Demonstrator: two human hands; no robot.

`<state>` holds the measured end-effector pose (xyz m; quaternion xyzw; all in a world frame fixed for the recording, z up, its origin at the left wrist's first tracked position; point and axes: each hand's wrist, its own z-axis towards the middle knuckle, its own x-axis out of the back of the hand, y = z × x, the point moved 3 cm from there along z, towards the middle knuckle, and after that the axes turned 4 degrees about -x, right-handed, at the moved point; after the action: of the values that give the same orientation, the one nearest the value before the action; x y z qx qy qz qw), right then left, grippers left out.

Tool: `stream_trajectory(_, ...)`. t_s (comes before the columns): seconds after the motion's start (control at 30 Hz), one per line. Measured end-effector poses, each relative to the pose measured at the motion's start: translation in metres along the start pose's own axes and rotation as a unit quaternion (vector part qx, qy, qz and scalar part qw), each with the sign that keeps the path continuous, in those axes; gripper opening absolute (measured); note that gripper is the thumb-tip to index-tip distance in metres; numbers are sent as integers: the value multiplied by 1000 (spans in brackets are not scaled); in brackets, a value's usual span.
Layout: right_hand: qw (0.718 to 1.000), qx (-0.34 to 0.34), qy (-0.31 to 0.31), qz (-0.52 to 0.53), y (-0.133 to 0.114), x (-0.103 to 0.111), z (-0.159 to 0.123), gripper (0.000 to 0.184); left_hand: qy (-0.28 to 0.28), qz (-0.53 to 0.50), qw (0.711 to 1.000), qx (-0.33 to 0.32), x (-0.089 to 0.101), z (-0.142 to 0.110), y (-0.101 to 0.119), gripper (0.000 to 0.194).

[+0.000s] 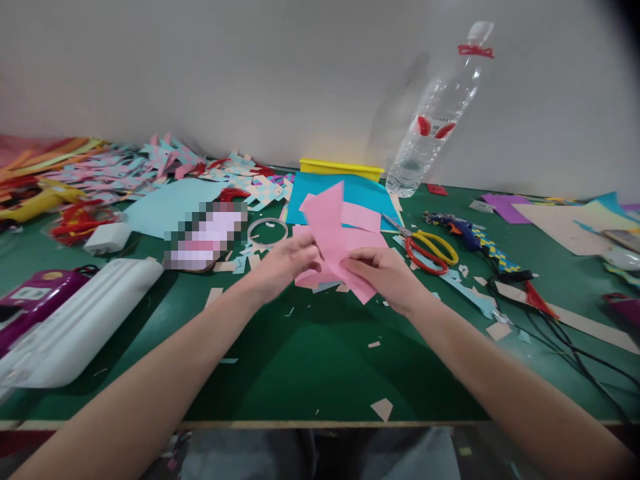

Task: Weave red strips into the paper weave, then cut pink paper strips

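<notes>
My right hand (374,270) pinches a folded piece of pink paper (327,223) between thumb and fingers, low on its right side. The paper stands raised, its pointed upper part slightly blurred. Close to its left edge is my left hand (293,261), with fingers bent and a gap between them; whether the fingertips touch the paper is unclear. More pink sheets (367,239) lie beneath and behind, over a blue sheet (300,193). To the right, scissors (430,252) with red and yellow handles rest on the green table (320,360).
A clear bottle (435,120) leans against the wall. A tape roll (267,231), a phone (207,237), a white case (90,320) and a purple device (47,300) are leftward. Woven paper strips (170,157) pile at the back left. Black cables (570,340) lie right; paper scraps are scattered about.
</notes>
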<state>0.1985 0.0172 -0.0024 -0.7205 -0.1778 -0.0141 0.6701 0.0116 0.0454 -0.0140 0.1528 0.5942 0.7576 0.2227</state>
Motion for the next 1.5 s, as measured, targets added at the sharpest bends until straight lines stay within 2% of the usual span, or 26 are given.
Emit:
stream_trajectory(0.07, 999, -13, -37, -1, 2, -8, 4, 20, -9, 41, 998, 53, -12, -4, -4, 47)
stream_trajectory(0.17, 999, -16, -42, 2, 9, -11, 9, 26, 42, 41, 994, 93, -16, -6, -7, 42)
stream_trajectory(0.27, 999, -24, -21, 25, 17, -9, 11, 37, 109, 21, 989, 99, -8, -3, -10, 37)
stream_trajectory(0.37, 997, -26, -17, 74, 21, -8, 10, 37, 145, -13, 987, 74, -1, 2, -12, 34)
stream_trajectory(0.5, 993, -2, 9, 118, 22, -8, 6, 32, 122, -35, 991, 47, -7, 3, -11, 36)
stream_trajectory(0.67, 997, 5, 3, 81, 19, -4, 2, 30, 64, 61, 988, 126, -20, -1, -14, 30)
stream_trajectory(0.73, 998, 15, 9, 64, 15, -2, 0, 31, 65, 83, 984, 147, -22, -1, -15, 30)
stream_trajectory(0.83, 997, 47, 28, 45, 10, 0, -4, 34, 95, 58, 981, 156, -21, -1, -14, 31)
stream_trajectory(0.97, 989, 139, 51, -22, 5, -2, -10, 42, 163, -6, 982, 100, -17, -2, -11, 32)
stream_trajectory(1.1, 946, 278, 41, -161, 2, -8, -16, 39, 197, -13, 980, 15, -16, -1, -7, 32)
stream_trajectory(1.17, 920, 326, 41, -213, 3, -9, -19, 43, 203, 2, 979, -25, -16, -2, -3, 30)
stream_trajectory(1.27, 893, 369, 74, -248, 2, -9, -22, 42, 166, -3, 984, -59, -16, -3, 2, 27)
stream_trajectory(1.33, 892, 368, 106, -239, 1, -6, -23, 36, 130, -27, 988, -72, -17, -4, 5, 22)
stream_trajectory(1.37, 902, 350, 122, -220, 1, -4, -23, 33, 121, -40, 989, -78, -17, -4, 6, 19)
stream_trajectory(1.5, 964, 210, 154, -60, 3, 4, -13, 21, 74, -35, 995, -64, -20, -2, 7, 27)
